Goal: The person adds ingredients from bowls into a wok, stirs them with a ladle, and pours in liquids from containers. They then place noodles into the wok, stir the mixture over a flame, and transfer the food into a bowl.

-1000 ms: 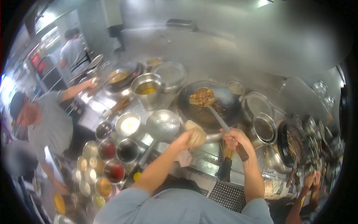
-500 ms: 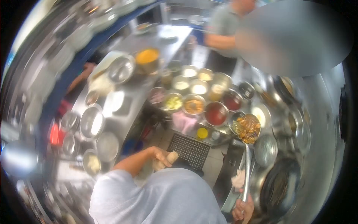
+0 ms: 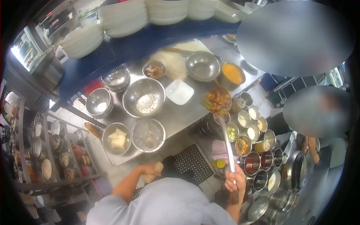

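One metal ladle, loaded with brown sauced food; located ahead of the person, its head showing against the tabletop's near edge at the right-hand end; height above it cannot be told. Long axis: away from the person, leaning slightly left, the loaded head at the far end.

Two hands: right hand closed around the ladle handle; left hand near the body, gripping a bunched beige cloth.

Nearest the ladle head: pot of orange liquid, just beyond; white square dish, to the left; tub of green pieces and tub of orange pieces, crowding the handle's right; pink cloth, on its left.

Farther along the tabletop: wide steel bowl; bowl of pale blocks, near the front left corner; blue shelf with stacked white plates, bounding the far side.

Open room: bare strip of metal left of the ladle head, below the dish; floor mat between tabletop and person.
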